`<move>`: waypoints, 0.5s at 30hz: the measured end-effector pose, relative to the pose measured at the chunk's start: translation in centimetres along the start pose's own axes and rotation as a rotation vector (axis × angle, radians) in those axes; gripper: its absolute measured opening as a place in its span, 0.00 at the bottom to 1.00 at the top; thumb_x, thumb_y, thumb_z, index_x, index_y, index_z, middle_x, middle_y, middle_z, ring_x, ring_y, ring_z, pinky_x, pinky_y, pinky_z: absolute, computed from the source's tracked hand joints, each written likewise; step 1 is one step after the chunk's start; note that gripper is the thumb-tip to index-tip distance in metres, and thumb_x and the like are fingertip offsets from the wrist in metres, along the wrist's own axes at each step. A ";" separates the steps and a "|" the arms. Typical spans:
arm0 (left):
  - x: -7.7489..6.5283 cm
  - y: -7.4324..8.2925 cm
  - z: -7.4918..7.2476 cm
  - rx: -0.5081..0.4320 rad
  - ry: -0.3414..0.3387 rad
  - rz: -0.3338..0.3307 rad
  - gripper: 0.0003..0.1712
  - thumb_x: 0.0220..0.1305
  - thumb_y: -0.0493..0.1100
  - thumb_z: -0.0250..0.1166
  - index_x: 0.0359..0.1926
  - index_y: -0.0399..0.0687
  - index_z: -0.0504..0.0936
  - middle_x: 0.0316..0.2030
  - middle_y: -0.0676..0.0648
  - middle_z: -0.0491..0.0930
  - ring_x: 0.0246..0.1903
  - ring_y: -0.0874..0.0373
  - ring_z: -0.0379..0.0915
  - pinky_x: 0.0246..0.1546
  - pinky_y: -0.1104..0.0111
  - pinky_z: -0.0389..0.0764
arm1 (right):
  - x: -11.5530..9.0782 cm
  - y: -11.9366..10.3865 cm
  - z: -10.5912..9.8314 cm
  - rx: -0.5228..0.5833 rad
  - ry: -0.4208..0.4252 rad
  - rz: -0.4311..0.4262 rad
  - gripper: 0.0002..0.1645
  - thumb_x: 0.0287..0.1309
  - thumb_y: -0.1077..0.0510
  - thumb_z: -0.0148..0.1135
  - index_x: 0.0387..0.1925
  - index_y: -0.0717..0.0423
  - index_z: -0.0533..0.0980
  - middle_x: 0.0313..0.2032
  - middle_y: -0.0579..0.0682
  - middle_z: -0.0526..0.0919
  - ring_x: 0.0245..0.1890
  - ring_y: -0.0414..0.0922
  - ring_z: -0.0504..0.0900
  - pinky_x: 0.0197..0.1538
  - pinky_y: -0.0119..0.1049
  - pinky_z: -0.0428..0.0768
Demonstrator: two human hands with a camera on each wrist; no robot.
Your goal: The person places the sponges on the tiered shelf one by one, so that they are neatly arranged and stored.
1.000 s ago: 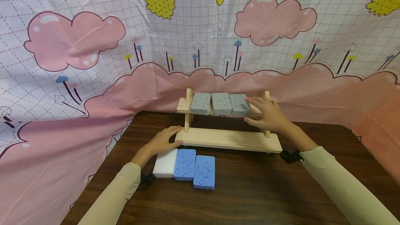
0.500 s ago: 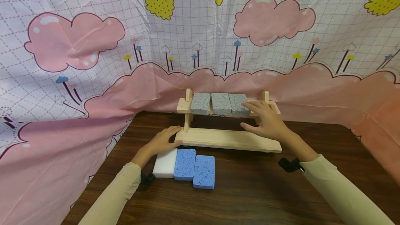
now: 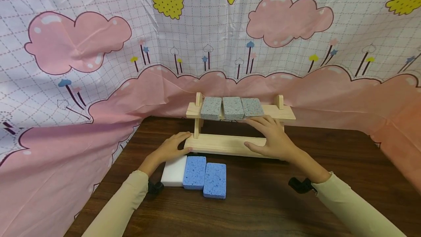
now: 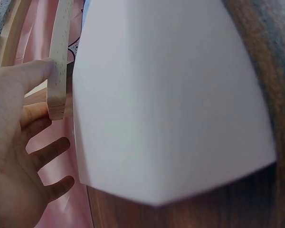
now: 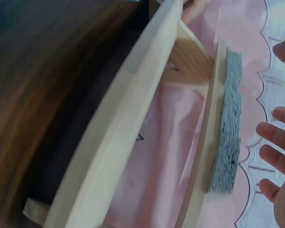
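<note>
With the middle of the wooden rack (image 3: 227,143) as the dial's centre in the head view, three gray sponges (image 3: 233,107) sit side by side at eleven o'clock on its upper shelf (image 3: 282,112), lying flat, which likely keeps them stable. Around half past eight, the left hand (image 3: 169,148) pinches the end of the lower shelf (image 4: 59,80), opened just to the board's width, apparently to steady the rack. The right hand (image 3: 275,142), between three and four, is spread wide, holding nothing, apart from the gray sponges. Two blue sponges (image 3: 195,172) lie on the table (image 3: 253,200) at seven, a white block (image 3: 174,173) at eight, presumably kept within easy reach.
</note>
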State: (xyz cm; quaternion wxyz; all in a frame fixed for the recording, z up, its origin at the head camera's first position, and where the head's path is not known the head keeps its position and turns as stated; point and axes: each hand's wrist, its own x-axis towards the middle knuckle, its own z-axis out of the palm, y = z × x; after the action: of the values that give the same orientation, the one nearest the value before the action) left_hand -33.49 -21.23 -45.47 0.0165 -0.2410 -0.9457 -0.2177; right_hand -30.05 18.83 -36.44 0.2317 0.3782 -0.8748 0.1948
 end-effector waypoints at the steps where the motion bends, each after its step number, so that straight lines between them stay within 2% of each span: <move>1: 0.0 0.0 0.0 -0.002 -0.004 -0.004 0.39 0.73 0.57 0.61 0.77 0.47 0.63 0.76 0.40 0.63 0.73 0.34 0.60 0.68 0.35 0.63 | -0.1 -0.2 0.2 0.001 0.003 -0.010 0.44 0.53 0.43 0.75 0.70 0.48 0.72 0.63 0.53 0.78 0.60 0.54 0.72 0.61 0.66 0.64; 6: 0.0 0.1 0.0 -0.001 -0.004 -0.001 0.39 0.73 0.57 0.61 0.77 0.47 0.63 0.75 0.40 0.63 0.73 0.34 0.60 0.68 0.34 0.63 | -0.6 -1.1 1.3 0.024 -0.003 -0.047 0.43 0.52 0.43 0.75 0.69 0.48 0.73 0.64 0.53 0.78 0.60 0.53 0.71 0.59 0.61 0.67; 15: 0.0 0.0 -0.1 -0.004 -0.015 -0.011 0.39 0.73 0.57 0.61 0.77 0.47 0.63 0.76 0.40 0.63 0.73 0.34 0.60 0.69 0.34 0.62 | -1.5 -2.6 3.4 0.051 -0.111 -0.068 0.45 0.55 0.40 0.73 0.71 0.50 0.71 0.66 0.51 0.75 0.64 0.50 0.69 0.61 0.58 0.68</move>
State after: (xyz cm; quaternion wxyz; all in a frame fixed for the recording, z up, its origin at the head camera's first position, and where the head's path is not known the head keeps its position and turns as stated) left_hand -33.51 -21.25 -45.36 0.0078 -0.2373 -0.9467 -0.2176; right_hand -28.05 16.23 -39.62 0.1794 0.4239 -0.8677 0.1877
